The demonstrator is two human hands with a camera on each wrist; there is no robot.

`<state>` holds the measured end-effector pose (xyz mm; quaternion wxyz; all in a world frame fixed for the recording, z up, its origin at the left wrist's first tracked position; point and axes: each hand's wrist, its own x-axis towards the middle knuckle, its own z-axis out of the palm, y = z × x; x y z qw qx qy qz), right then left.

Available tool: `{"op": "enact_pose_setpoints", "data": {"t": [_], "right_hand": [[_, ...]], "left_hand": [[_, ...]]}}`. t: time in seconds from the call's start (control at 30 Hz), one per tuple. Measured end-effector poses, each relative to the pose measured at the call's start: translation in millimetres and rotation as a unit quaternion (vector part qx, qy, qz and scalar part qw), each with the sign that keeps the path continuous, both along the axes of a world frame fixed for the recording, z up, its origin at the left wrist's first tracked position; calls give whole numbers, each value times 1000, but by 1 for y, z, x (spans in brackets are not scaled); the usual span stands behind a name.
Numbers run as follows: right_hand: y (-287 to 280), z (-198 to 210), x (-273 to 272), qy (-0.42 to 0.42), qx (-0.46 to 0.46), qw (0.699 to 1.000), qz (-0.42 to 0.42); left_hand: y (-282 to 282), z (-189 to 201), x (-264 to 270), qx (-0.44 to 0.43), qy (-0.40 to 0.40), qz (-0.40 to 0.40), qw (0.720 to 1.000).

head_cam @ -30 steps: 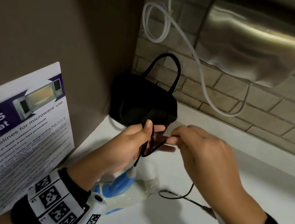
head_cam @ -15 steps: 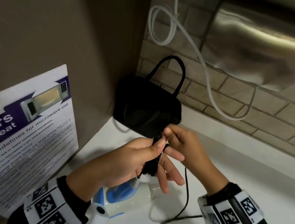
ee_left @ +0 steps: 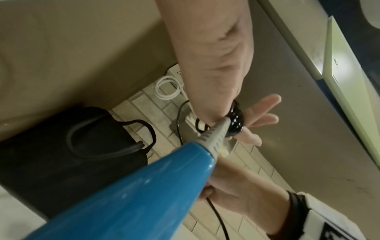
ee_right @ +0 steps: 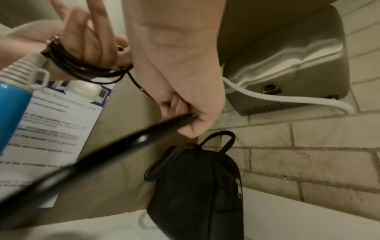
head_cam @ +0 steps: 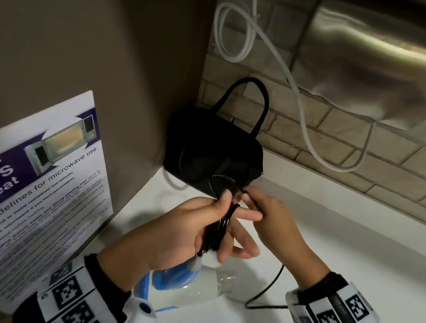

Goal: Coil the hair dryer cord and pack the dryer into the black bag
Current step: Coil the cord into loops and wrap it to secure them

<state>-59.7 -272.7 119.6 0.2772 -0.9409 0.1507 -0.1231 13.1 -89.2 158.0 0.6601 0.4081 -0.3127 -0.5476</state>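
Observation:
My left hand [head_cam: 224,220] holds several loops of the black cord [head_cam: 215,233] wound round its fingers, with the thumb pressing on them. The blue and white hair dryer [head_cam: 179,283] hangs from that cord just below the hand, low over the counter. My right hand [head_cam: 248,199] pinches the cord right at the left thumb, and a loop arcs above it. Loose cord [head_cam: 265,293] trails down to the counter. In the left wrist view the blue handle [ee_left: 144,186] leads up to the coil [ee_left: 236,120]. The black bag [head_cam: 207,154] stands in the corner behind both hands.
A microwave safety poster [head_cam: 31,186] leans against the brown side wall on the left. A steel hand dryer [head_cam: 380,62] with a white cable [head_cam: 300,114] hangs on the brick wall above the white counter [head_cam: 329,267].
My right hand swung in from the right and carried the cord over my left fingers, adding a loop. The loose length on the counter has grown shorter.

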Motion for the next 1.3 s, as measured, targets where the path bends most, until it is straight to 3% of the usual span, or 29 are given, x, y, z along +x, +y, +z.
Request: {"op": "enact_pose_setpoints", "data": {"t": [0.2,0.37,0.47,0.6,0.8,0.9,1.03,1.17,1.3], "right_hand": [[-18,-8,-3,48,10,998,-43],[13,-23,-11,188,-2,982,-5],[38,-31,-25,206,-61,976,10],[60,-29,-56,243,-73,967,18],[80,-6,-96,270,-82,959,31],[84,17,-108,237,-67,969,33],[84,61,-109,131,-98,986,24],[74,96,-88,-17,-171,985,9],[51,112,-61,-58,-150,987,-6]], "left_hand": [[4,0,2,-11,9,5,1000],[-1,-2,4,-35,-30,65,997],[-1,-4,14,-54,0,125,991],[0,-8,31,-71,30,166,983],[-4,-14,42,-51,12,215,975],[-8,-16,40,-36,-8,241,970],[-13,-18,31,12,-71,245,967],[-17,-17,18,51,-124,185,974],[-13,-10,10,56,-104,124,985]]}}
